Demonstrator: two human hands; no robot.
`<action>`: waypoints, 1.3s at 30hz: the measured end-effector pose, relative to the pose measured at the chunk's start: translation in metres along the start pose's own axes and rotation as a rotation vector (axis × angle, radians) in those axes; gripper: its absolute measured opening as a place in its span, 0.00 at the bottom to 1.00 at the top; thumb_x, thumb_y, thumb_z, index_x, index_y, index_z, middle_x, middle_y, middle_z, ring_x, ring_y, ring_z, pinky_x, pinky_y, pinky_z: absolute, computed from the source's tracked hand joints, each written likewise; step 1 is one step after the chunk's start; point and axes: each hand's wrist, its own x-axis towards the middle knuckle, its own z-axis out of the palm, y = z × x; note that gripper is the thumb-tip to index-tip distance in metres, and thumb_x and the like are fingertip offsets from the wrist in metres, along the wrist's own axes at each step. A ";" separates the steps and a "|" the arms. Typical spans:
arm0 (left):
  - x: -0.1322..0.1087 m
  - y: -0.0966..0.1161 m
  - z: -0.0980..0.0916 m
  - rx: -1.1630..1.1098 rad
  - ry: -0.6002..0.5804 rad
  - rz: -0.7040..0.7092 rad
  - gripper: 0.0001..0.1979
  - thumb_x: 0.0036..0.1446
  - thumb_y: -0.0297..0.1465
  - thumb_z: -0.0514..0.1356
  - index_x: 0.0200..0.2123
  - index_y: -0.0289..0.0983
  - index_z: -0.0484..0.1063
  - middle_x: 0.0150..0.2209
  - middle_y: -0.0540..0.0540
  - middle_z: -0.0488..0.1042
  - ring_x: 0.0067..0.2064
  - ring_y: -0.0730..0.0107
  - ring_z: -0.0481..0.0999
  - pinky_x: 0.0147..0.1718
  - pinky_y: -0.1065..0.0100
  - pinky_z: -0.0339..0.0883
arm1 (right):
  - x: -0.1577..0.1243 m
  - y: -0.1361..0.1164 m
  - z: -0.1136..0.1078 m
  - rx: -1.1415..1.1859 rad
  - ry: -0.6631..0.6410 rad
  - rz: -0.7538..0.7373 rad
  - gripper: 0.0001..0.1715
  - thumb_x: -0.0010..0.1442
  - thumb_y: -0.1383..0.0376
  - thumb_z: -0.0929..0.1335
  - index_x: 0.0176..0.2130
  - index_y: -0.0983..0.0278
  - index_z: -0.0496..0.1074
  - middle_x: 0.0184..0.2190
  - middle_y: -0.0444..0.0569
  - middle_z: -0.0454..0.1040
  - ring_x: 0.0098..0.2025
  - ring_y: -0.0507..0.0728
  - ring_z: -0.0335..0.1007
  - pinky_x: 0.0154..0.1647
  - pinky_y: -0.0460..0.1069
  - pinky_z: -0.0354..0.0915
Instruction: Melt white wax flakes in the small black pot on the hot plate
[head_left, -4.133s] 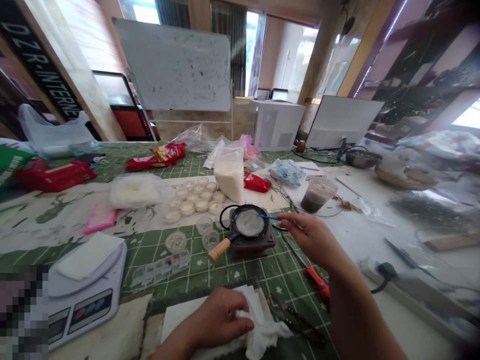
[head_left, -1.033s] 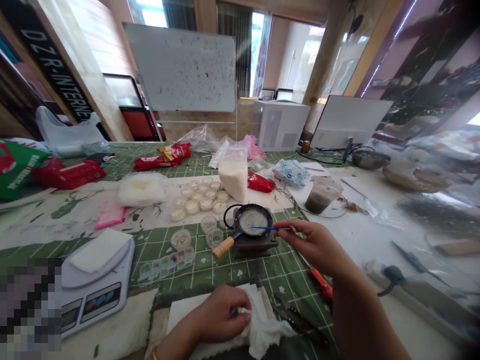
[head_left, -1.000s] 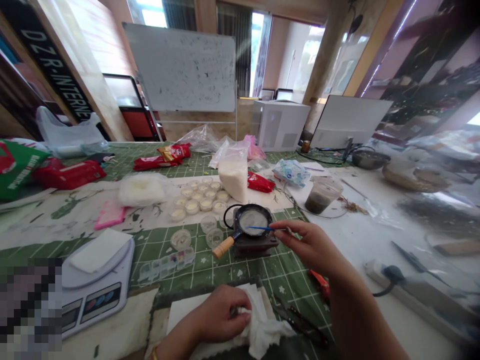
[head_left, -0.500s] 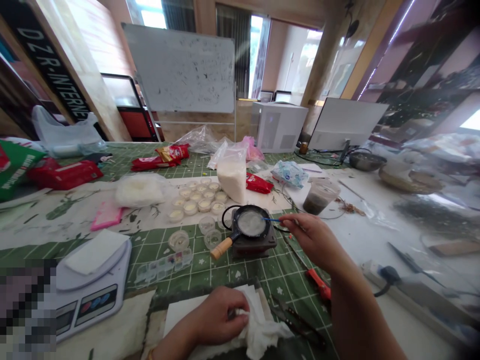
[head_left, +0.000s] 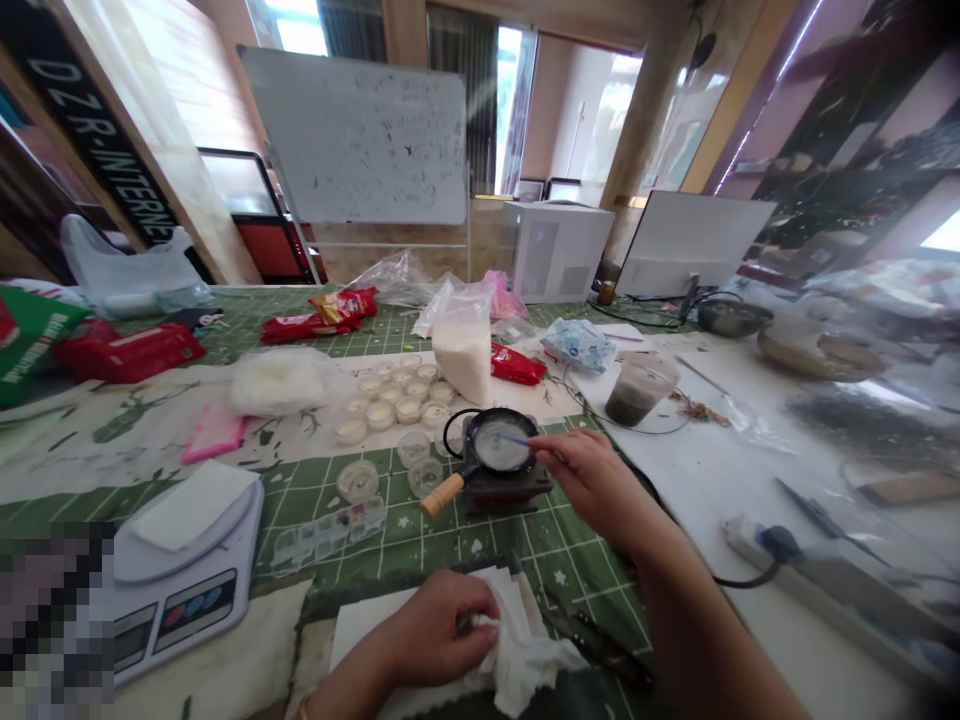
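A thin blue stick (head_left: 514, 440) is pinched in my right hand (head_left: 589, 478), its far end in the whitish contents of a small black frying pan (head_left: 531, 462). The pan rests on a dark square hot plate (head_left: 506, 497), and its wooden handle (head_left: 443, 495) points toward the lower left. Low in the view, my left hand (head_left: 442, 628) is closed around a crumpled white tissue (head_left: 525, 660). That hand rests over white sheets of paper (head_left: 360, 625). What else its curled fingers may hold is hidden.
Filled small clear cups (head_left: 381, 414) stand behind the pan, beside a bag of white granules (head_left: 461, 350). Left are a pill-box-like tray (head_left: 330, 535) and a kitchen scale (head_left: 240, 575). Scissors (head_left: 600, 640) lie near my left hand; a power strip (head_left: 810, 570) sits right.
My right hand has moved left toward the pan, and the stick reaches further into its contents. The forearm now covers the orange-red handled tool. My left hand stays put.
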 end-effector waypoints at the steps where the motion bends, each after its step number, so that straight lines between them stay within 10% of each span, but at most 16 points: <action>1: 0.000 0.000 0.000 0.006 0.002 -0.002 0.07 0.51 0.30 0.54 0.30 0.36 0.72 0.26 0.49 0.72 0.29 0.73 0.68 0.31 0.75 0.60 | 0.000 0.000 0.000 -0.034 0.020 0.041 0.15 0.63 0.63 0.59 0.43 0.62 0.72 0.38 0.48 0.77 0.42 0.57 0.69 0.52 0.57 0.55; 39: 0.000 0.002 -0.001 0.013 -0.003 0.018 0.09 0.52 0.33 0.53 0.30 0.35 0.71 0.26 0.48 0.72 0.28 0.73 0.68 0.30 0.74 0.60 | -0.005 0.000 -0.012 0.013 0.013 0.076 0.13 0.59 0.62 0.63 0.41 0.59 0.74 0.34 0.47 0.77 0.39 0.57 0.70 0.47 0.54 0.61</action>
